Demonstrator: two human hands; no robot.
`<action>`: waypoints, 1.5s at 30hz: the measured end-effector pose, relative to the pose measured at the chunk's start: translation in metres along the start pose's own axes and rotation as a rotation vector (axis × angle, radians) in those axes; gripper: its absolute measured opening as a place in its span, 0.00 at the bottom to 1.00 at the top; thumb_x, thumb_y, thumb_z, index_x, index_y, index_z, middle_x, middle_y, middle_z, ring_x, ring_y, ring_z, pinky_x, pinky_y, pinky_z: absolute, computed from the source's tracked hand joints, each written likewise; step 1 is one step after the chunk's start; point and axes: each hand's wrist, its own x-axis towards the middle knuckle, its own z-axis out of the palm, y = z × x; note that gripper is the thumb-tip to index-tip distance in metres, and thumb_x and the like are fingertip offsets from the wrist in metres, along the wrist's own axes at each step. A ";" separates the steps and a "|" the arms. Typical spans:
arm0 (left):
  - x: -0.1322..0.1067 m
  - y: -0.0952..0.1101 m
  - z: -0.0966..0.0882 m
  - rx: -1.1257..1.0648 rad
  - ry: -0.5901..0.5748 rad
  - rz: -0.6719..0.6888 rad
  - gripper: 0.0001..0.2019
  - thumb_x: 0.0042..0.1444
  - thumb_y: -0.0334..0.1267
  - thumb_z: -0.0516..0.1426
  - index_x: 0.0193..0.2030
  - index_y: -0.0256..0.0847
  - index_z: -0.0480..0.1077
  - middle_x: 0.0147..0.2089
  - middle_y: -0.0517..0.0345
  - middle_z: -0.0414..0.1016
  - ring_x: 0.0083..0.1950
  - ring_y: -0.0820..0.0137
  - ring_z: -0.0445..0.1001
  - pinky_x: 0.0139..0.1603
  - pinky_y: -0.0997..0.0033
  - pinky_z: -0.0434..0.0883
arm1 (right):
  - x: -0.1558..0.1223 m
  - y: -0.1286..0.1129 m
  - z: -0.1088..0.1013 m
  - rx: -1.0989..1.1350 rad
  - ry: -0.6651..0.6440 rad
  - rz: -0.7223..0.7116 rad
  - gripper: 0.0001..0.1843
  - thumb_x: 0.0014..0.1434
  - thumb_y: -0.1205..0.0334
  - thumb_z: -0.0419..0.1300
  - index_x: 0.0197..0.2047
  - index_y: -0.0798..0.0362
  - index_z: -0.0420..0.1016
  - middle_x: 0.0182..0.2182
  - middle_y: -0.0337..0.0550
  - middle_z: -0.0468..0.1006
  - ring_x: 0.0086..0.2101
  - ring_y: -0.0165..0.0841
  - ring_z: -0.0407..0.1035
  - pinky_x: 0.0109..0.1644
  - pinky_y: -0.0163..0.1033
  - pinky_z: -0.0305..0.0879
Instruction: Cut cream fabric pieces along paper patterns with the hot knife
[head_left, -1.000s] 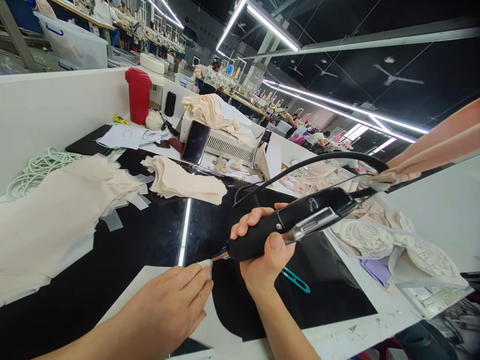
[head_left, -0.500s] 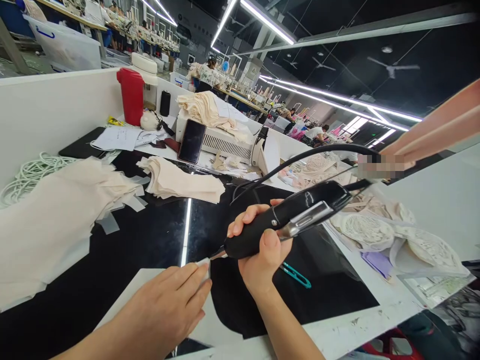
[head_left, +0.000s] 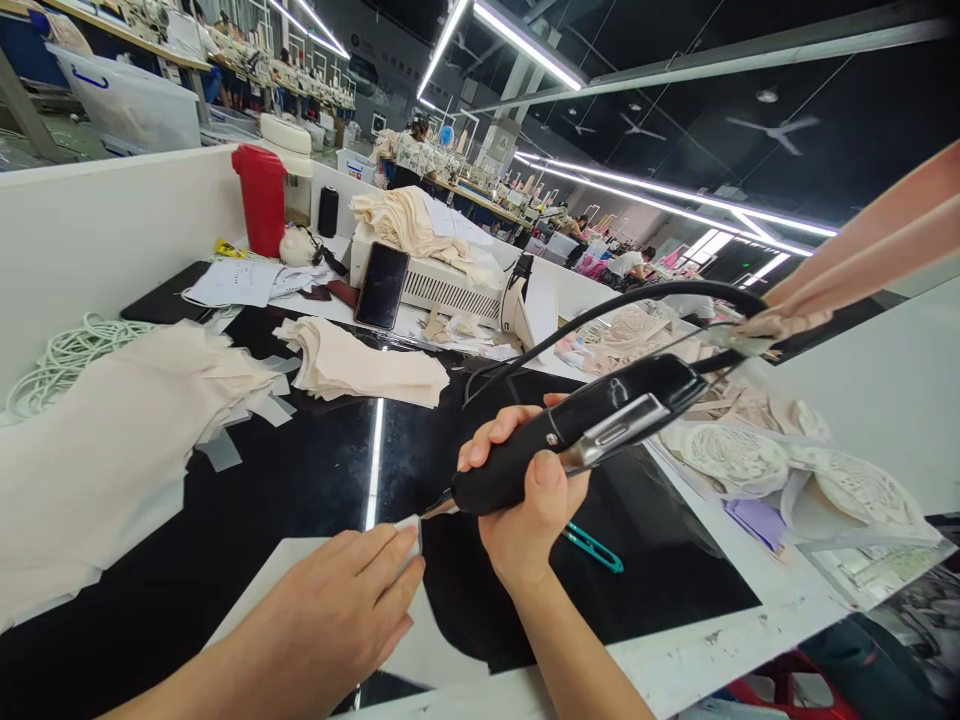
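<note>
My right hand (head_left: 529, 500) is wrapped round a black corded hand tool (head_left: 517, 460) with a metal lever along its side. The tool slants down to the left, and its slim metal tip (head_left: 441, 506) meets a small whitish folded edge (head_left: 410, 535) at my left fingertips. My left hand (head_left: 337, 600) lies palm down with its fingers pressed together on that edge. Beneath it a white fabric piece (head_left: 442, 645) with a curved side lies on the black table surface (head_left: 300, 480). My left hand hides most of the fabric.
Beige fabric pieces (head_left: 112, 430) lie at left, with a smaller stack (head_left: 367, 365) behind. A phone (head_left: 381, 287) leans on a vented box (head_left: 450, 298). A teal snips-like tool (head_left: 595, 548) lies right of my wrist. Lace bra cups (head_left: 739, 460) are at right. A pink strap (head_left: 870, 245) suspends the tool.
The view has shifted very slightly. The tool's tip stays at the fabric edge, and both hands keep nearly the same place and grip.
</note>
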 end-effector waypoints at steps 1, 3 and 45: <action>0.000 0.000 0.000 0.000 -0.007 0.008 0.17 0.76 0.41 0.48 0.53 0.37 0.77 0.54 0.50 0.81 0.53 0.62 0.77 0.46 0.62 0.68 | -0.001 0.001 0.000 -0.007 -0.002 0.003 0.21 0.61 0.51 0.67 0.52 0.44 0.64 0.32 0.31 0.74 0.23 0.28 0.71 0.27 0.36 0.71; 0.000 0.000 0.000 -0.001 -0.020 0.018 0.18 0.77 0.40 0.46 0.54 0.37 0.77 0.54 0.49 0.82 0.53 0.62 0.78 0.46 0.62 0.69 | -0.002 0.003 0.000 -0.020 -0.004 0.001 0.21 0.61 0.50 0.67 0.52 0.43 0.64 0.32 0.31 0.74 0.23 0.28 0.71 0.26 0.37 0.71; -0.002 0.000 -0.003 0.057 -0.006 0.008 0.22 0.77 0.35 0.42 0.53 0.35 0.78 0.54 0.48 0.82 0.50 0.61 0.79 0.47 0.59 0.67 | -0.011 0.015 0.012 0.032 -0.074 0.033 0.22 0.63 0.49 0.67 0.52 0.42 0.60 0.35 0.32 0.72 0.25 0.28 0.70 0.28 0.37 0.72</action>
